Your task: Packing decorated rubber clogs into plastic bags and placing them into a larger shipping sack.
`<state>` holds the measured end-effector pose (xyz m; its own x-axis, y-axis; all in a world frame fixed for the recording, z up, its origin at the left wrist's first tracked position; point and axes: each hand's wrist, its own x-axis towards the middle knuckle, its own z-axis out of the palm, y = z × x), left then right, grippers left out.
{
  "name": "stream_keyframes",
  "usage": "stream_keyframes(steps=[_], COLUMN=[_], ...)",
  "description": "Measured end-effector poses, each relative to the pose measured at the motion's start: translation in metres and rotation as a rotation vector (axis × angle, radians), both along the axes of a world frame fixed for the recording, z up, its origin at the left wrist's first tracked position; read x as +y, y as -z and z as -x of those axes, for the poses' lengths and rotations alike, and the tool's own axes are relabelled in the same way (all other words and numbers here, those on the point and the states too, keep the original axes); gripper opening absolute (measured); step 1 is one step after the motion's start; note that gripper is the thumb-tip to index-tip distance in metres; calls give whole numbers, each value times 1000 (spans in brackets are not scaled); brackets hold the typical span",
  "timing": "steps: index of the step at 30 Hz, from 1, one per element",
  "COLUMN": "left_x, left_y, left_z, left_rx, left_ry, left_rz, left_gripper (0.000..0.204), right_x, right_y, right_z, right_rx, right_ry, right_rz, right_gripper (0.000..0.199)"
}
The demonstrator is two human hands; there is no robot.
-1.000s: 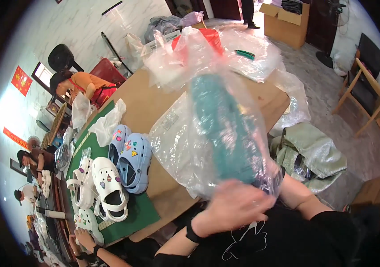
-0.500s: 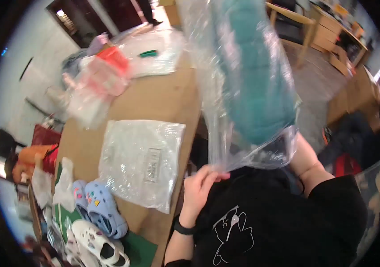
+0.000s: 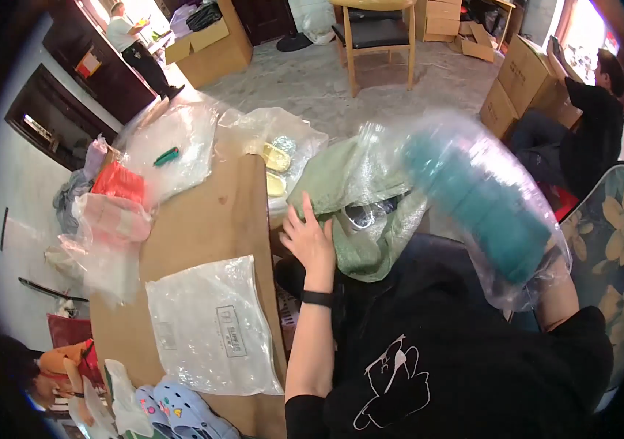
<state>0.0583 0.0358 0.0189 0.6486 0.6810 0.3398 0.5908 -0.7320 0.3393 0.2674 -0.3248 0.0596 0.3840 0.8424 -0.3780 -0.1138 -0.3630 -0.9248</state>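
My left hand (image 3: 310, 238) is open with fingers spread, at the edge of a pale green woven sack (image 3: 374, 260). The sack gapes in front of my lap, with something dark and clear plastic in its mouth. On the right, my right hand (image 3: 557, 274) holds up a clear plastic bag (image 3: 498, 293) with a long teal padded bundle (image 3: 483, 208) inside. Plastic partly hides that hand's fingers, and the bag's far end is blurred. To the left, a flat white plastic bag (image 3: 202, 329) lies on the brown table (image 3: 202, 227).
Blue clogs (image 3: 187, 410) sit at the table's near end. Red and pink plastic packages (image 3: 118, 197), clear sheeting and a small green tool (image 3: 166, 156) lie farther along. Yellow slippers (image 3: 275, 161) are beyond the sack. One person sits at right, another at lower left, a third stands far left.
My left hand has let go of the clear bag and moved to the green sack, fingers spreading. The right hand has swung the bagged teal bundle to the right. The view has shifted.
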Motion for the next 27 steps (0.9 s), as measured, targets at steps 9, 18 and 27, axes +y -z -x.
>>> stream_keyframes(steps=[9, 18, 27], left_x=[18, 3, 14], left_y=[-37, -97, -105], left_z=[-21, -43, -43], left_rx=[-479, -633, -682], left_ry=[276, 285, 179], left_rz=[539, 272, 504], left_gripper=[18, 13, 17], right_x=[144, 212, 355], right_y=[-8, 140, 149], right_z=[6, -72, -89], right_rx=[5, 429, -957], right_ry=[-66, 829, 563], right_rz=[44, -659, 109], right_gripper=[39, 43, 30])
